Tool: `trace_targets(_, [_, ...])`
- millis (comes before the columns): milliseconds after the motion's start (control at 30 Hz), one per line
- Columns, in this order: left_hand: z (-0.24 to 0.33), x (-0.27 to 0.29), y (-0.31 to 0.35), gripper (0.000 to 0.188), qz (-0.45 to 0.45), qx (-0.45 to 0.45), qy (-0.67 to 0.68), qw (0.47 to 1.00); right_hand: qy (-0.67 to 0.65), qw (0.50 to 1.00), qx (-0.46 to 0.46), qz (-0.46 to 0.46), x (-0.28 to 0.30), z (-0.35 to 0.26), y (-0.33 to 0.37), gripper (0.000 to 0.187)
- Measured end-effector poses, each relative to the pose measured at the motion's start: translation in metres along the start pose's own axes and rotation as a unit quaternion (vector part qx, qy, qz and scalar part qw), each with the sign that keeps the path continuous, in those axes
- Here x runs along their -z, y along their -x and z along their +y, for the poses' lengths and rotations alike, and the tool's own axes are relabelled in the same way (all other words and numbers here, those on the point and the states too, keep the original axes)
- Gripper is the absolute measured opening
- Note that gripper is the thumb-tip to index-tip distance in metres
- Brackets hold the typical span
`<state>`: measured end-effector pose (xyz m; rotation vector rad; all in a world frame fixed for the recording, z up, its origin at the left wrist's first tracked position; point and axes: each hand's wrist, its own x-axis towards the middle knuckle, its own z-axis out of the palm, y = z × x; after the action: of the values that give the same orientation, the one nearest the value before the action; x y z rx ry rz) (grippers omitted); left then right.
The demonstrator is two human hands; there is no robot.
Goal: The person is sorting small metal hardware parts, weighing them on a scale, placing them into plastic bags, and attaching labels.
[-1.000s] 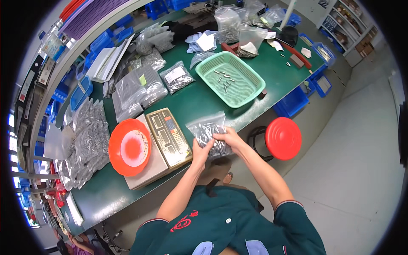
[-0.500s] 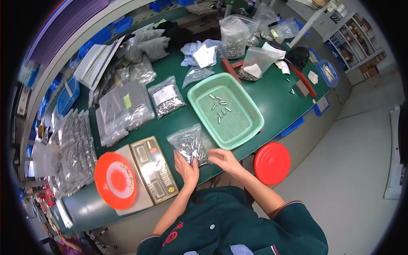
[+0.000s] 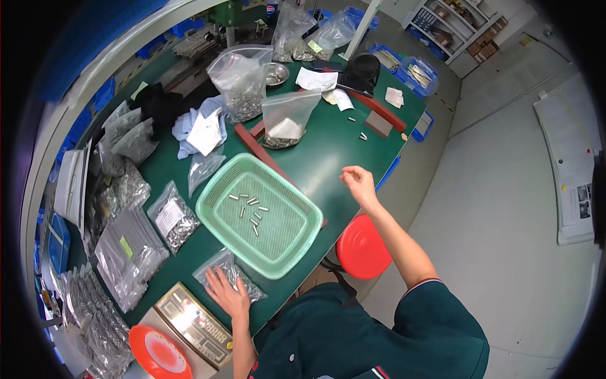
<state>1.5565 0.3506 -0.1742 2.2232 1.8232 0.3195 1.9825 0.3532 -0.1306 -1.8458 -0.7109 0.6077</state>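
Note:
My left hand [image 3: 228,295] lies flat with fingers spread on a clear zip bag [image 3: 245,273] of small metal pins, at the table's near edge. Raised over the right part of the table is my right hand [image 3: 360,185], its fingers curled together; whether anything is between them I cannot make out. Between the two hands stands a mint-green plastic basket [image 3: 310,235] with several short metal pins [image 3: 253,201] scattered on its mesh bottom. Left of the filled bag is a scale [image 3: 194,323] with an orange-red dish [image 3: 159,355].
Filled bags [image 3: 173,218] and stacked flat bags [image 3: 129,256] lie left. Behind the basket are red bars [image 3: 259,151], an open bag of parts [image 3: 287,123] and a large bag [image 3: 243,95]. Two loose pins [image 3: 363,136] lie far right, near a brown block [image 3: 378,124]. A red stool [image 3: 364,247] stands beside the table.
The view has swung to the right. My right hand has left the bag's side and moved up and right over the table. My left hand has shifted from the bag's edge onto its top.

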Motion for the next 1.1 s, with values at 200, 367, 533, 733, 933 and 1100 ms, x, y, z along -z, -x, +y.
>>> trace_targets(200, [0.003, -0.008, 0.004, 0.06, -0.02, 0.007, -0.062, 0.998, 0.188, 0.981, -0.005, 0.046, 0.009, 0.035, -0.153, 0.02])
trace_targets(367, [0.003, -0.009, 0.0, 0.06, -0.026, 0.014, -0.065, 0.997, 0.286, 0.947, -0.041, 0.139, -0.001, 0.035, -0.248, 0.036])
trace_targets(533, [0.006, -0.012, -0.008, 0.061, -0.038, 0.019, -0.076, 0.996, -0.145, 0.909, -0.299, 0.25, -0.015, 0.039, -0.316, 0.027])
trace_targets(733, [0.011, -0.014, -0.018, 0.06, -0.034, 0.021, -0.066, 0.997, -0.315, 0.789, -0.4, 0.344, -0.016, 0.038, -0.353, 0.01])
trace_targets(933, [0.007, -0.002, 0.01, 0.061, -0.031, 0.045, -0.078, 0.995, -0.303, 0.778, -0.456, 0.31, -0.045, 0.042, -0.343, 0.006])
trace_targets(1100, [0.012, -0.005, -0.02, 0.063, -0.031, 0.004, -0.022, 0.999, -0.487, 0.789, -0.371, 0.058, 0.028, 0.103, -0.34, 0.025])
